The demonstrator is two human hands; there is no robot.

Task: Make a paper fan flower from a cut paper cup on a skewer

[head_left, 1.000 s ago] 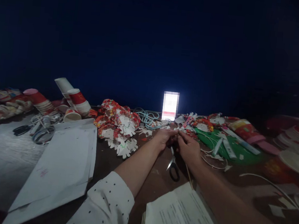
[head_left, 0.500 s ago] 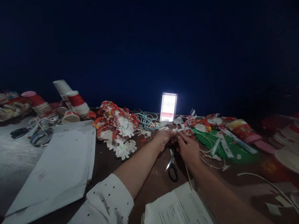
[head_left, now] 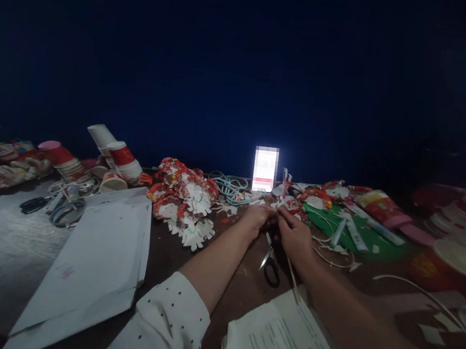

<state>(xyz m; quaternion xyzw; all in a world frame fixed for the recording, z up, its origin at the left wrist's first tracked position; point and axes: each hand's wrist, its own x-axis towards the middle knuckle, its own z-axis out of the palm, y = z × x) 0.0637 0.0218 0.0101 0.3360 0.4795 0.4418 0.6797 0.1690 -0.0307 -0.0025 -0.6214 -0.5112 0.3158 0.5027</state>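
My left hand (head_left: pixel 259 218) and my right hand (head_left: pixel 294 234) meet over the brown table, fingertips pinched close together. A small white scrap (head_left: pixel 278 204) shows at the fingertips; whatever else they grip is too small and dark to make out. Just below the hands lie scissors (head_left: pixel 271 272) with black handles, blades pointing away. A thin pale stick (head_left: pixel 292 277) runs from under my right hand down to a stack of printed paper (head_left: pixel 282 340); I cannot tell whether the hand holds it.
Red-and-white paper cut-outs (head_left: pixel 197 201) lie left of my hands, beside white sheets (head_left: pixel 91 259). Behind are a blue cord (head_left: pixel 230 184) and a lit screen (head_left: pixel 265 169). Glue tubes (head_left: pixel 354 231) rest on a green sheet (head_left: pixel 323 220). Paper cups (head_left: pixel 124 160) stand left, more stacks right.
The view has shifted slightly, so most things sit a little farther right. Both hands stay together in nearly the same pinch, with only small finger movement.
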